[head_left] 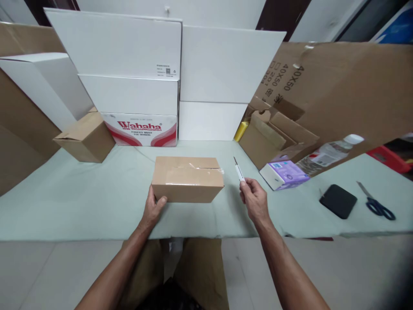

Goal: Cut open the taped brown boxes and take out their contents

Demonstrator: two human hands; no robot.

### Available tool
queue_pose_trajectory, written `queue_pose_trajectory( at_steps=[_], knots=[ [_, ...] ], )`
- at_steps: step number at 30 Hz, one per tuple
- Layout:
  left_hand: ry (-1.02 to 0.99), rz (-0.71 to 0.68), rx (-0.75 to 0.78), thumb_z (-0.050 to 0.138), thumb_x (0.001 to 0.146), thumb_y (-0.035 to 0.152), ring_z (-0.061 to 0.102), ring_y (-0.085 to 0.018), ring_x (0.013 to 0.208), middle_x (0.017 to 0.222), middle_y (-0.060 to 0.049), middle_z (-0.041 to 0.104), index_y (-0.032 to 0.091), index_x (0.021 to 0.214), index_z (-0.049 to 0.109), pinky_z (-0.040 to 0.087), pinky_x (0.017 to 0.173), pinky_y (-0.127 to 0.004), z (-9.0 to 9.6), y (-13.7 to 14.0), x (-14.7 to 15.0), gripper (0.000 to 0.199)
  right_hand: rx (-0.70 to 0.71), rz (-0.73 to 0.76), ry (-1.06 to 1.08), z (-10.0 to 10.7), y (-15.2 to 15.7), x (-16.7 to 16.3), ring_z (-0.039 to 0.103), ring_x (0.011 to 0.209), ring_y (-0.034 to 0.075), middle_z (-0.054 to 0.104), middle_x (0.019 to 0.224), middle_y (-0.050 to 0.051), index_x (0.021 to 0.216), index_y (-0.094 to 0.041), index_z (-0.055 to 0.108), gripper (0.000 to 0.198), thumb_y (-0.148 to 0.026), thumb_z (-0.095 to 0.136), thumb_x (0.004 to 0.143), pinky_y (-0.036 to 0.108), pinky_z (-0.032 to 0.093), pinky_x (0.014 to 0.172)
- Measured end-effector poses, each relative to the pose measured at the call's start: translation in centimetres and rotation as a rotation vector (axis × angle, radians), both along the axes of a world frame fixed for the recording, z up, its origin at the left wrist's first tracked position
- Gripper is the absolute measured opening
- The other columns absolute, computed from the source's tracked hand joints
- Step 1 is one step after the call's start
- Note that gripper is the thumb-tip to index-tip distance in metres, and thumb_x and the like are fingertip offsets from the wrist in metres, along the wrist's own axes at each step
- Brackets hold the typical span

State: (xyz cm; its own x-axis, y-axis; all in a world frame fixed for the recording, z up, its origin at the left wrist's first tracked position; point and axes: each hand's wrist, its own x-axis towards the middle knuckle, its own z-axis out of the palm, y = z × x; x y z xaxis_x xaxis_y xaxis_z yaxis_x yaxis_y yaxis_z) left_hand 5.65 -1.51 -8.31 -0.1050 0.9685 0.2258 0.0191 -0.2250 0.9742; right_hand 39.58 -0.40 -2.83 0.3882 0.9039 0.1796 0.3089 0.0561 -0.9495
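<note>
A brown cardboard box (187, 193) lies on the pale green tablecloth in front of me, with clear tape across its top seam and sticking out at the right end. My left hand (155, 210) grips its near left corner, thumb on the front face and fingers around the left side. To the right of the box, apart from it, my right hand (254, 196) is closed around a white utility knife (239, 172). The knife's dark, narrow blade points up and away from me.
White boxes and a Wahaba carton (142, 129) stand along the back. At left sits another brown box (87, 137). On the right are an opened cardboard box (267, 137), a purple carton (285, 174), a plastic bottle (332, 153), a black pad (338, 201) and scissors (376, 204).
</note>
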Motion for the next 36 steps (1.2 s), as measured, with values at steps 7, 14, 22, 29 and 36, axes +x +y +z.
queue_pose_trajectory(
  at_steps=[7, 14, 22, 29, 36],
  knots=[
    [-0.011, 0.014, 0.015, 0.068, 0.084, 0.055, 0.054, -0.037, 0.138, 0.147, -0.018, 0.059, 0.016, 0.148, 0.046, 0.04, 0.117, -0.053, -0.3, 0.1, 0.2, 0.078, 0.042, 0.042, 0.363, 0.8, 2.0, -6.1, 0.052, 0.062, 0.013, 0.059, 0.071, -0.002, 0.083, -0.023, 0.061, 0.046, -0.064, 0.076, 0.07, 0.027, 0.043, 0.055],
    [-0.008, 0.019, 0.027, 0.067, 0.085, 0.052, 0.051, -0.037, 0.141, 0.149, -0.018, 0.056, 0.017, 0.148, 0.045, 0.037, 0.119, -0.055, -0.2, 0.2, 0.5, 0.076, 0.043, 0.025, 0.389, 0.1, 1.6, -7.4, 0.052, 0.062, 0.014, 0.058, 0.068, -0.003, 0.085, -0.023, 0.059, 0.045, -0.063, 0.074, 0.07, 0.027, 0.042, 0.055],
    [0.0, 0.008, 0.063, 0.067, 0.087, 0.05, 0.049, -0.035, 0.142, 0.148, -0.019, 0.054, 0.016, 0.154, 0.04, 0.033, 0.121, -0.055, -0.6, 0.1, 0.6, 0.08, 0.043, -0.027, 0.383, -0.2, 1.2, -7.5, 0.051, 0.061, 0.013, 0.06, 0.067, -0.004, 0.086, -0.022, 0.06, 0.041, -0.056, 0.076, 0.069, 0.025, 0.04, 0.055],
    [0.098, 0.126, 0.106, 0.068, 0.086, 0.049, 0.035, -0.038, 0.153, 0.158, -0.02, 0.044, 0.017, 0.157, 0.037, 0.025, 0.125, -0.058, 0.3, 0.0, 0.3, 0.084, 0.063, -0.071, 0.383, -0.9, 2.3, -7.2, 0.053, 0.063, 0.013, 0.062, 0.073, -0.003, 0.087, -0.021, 0.06, 0.042, -0.054, 0.076, 0.066, 0.025, 0.042, 0.056],
    [0.369, -0.047, 0.268, 0.063, 0.091, 0.03, 0.069, -0.036, 0.109, 0.113, -0.015, 0.074, 0.03, 0.127, 0.072, 0.054, 0.098, -0.06, -4.9, -13.9, -0.2, 0.037, 0.062, -0.098, 0.418, -3.1, 3.0, -6.7, 0.054, 0.057, 0.012, 0.062, 0.071, -0.004, 0.085, -0.023, 0.056, 0.043, -0.054, 0.076, 0.064, 0.024, 0.045, 0.048]
  ],
)
